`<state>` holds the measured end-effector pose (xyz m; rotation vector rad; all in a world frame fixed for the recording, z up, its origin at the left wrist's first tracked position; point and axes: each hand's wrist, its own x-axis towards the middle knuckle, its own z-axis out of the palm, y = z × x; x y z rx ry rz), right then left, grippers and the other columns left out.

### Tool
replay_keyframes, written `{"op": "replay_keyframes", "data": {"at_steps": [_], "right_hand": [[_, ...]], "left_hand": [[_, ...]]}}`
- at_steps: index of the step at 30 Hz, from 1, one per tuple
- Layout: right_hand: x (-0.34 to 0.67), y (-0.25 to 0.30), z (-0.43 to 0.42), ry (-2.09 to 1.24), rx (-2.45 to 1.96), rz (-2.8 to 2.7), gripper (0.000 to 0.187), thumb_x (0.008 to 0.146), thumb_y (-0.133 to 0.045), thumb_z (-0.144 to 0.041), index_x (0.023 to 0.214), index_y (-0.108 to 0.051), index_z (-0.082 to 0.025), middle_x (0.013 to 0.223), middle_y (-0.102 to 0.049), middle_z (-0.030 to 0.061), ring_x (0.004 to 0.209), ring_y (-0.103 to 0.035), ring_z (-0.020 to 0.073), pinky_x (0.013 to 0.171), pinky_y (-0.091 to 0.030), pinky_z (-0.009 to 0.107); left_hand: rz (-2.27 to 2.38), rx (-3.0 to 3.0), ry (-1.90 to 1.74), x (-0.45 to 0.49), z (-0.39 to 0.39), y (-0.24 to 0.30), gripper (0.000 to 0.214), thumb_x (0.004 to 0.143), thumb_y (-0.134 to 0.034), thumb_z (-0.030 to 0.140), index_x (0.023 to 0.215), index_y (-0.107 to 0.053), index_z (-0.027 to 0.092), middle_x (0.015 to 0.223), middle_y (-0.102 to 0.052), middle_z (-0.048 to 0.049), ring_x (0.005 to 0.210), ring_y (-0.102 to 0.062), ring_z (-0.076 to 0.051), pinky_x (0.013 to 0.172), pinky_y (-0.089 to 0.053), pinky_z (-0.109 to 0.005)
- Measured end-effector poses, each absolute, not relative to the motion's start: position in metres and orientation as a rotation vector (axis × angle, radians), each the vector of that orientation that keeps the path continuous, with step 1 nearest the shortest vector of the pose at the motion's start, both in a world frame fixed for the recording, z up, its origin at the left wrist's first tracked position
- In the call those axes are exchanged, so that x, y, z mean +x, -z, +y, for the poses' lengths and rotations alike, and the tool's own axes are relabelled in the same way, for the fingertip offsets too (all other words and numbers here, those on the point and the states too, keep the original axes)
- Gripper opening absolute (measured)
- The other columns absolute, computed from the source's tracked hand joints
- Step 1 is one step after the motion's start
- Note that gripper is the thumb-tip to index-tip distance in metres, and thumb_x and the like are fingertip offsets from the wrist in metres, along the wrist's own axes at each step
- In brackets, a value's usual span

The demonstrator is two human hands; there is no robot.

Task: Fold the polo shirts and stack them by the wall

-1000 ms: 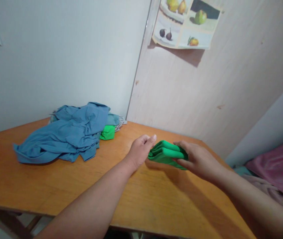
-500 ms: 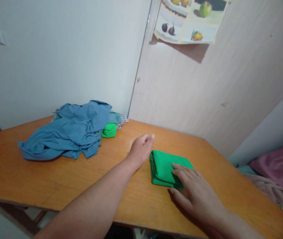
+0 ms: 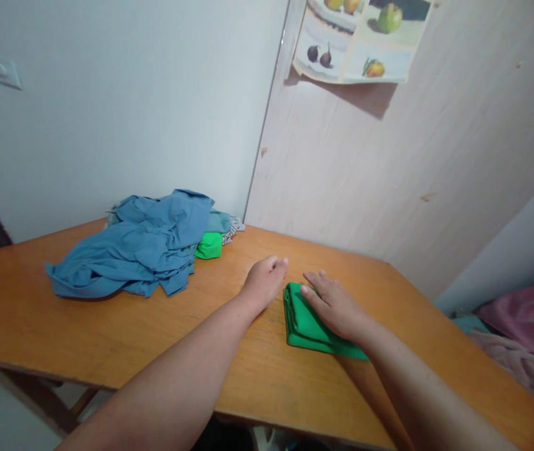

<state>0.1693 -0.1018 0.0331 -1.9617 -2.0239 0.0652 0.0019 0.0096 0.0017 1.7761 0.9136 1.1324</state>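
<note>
A folded green cloth lies on the wooden table in front of me, its stacked layers showing along the left edge. Over its top is my right hand, open, palm down, the fingers stretched toward the far edge; whether the palm presses on the cloth I cannot tell. Just left of the cloth, my left hand is closed in a loose fist with the thumb side up, and nothing shows in it. A heap with a crumpled blue garment on top lies farther left, with a bright green piece poking out.
The wooden table meets a white wall behind and a pale panel with a fruit poster. A light switch is on the wall at left. Pink fabric lies beyond the table's right edge.
My right hand has moved forward and left, from the cloth's near right corner to over its top. My left hand stays nearly in place. The view has shifted slightly.
</note>
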Motion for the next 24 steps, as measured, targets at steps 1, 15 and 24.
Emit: {"op": "replay_keyframes", "data": {"at_steps": [1, 15, 24], "right_hand": [[0.168, -0.028, -0.102, -0.094, -2.009, -2.049, 0.072, 0.097, -0.027, -0.069, 0.150, -0.044, -0.024, 0.157, -0.040, 0.0098, 0.149, -0.025, 0.0345, 0.118, -0.022, 0.062], [0.163, -0.009, -0.114, -0.099, -2.126, -2.079, 0.070, 0.099, -0.016, -0.067, 0.158, -0.026, -0.029, 0.163, -0.026, 0.0044, 0.152, -0.016, 0.0281, 0.120, -0.013, 0.062], [0.166, -0.005, -0.114, -0.112, -2.107, -2.022, 0.069, 0.099, -0.014, -0.066, 0.156, -0.030, -0.031, 0.162, -0.028, -0.0002, 0.152, -0.018, 0.0257, 0.122, -0.013, 0.059]], "left_hand": [[0.929, 1.782, -1.132, 0.002, 0.010, -0.001, 0.044, 0.094, -0.041, 0.056, 0.075, -0.056, 0.019, 0.067, -0.058, 0.0011, 0.061, -0.050, -0.013, 0.055, -0.034, -0.024], [1.018, 2.020, -0.815, 0.001, 0.006, 0.014, 0.009, 0.076, -0.055, 0.019, 0.072, -0.063, 0.018, 0.067, -0.064, 0.0007, 0.064, -0.056, -0.014, 0.057, -0.037, -0.024], [1.051, 2.114, -0.660, 0.001, 0.008, 0.018, 0.015, 0.070, -0.065, 0.020, 0.085, -0.064, 0.021, 0.078, -0.068, 0.0016, 0.070, -0.061, -0.014, 0.058, -0.040, -0.022]]}}
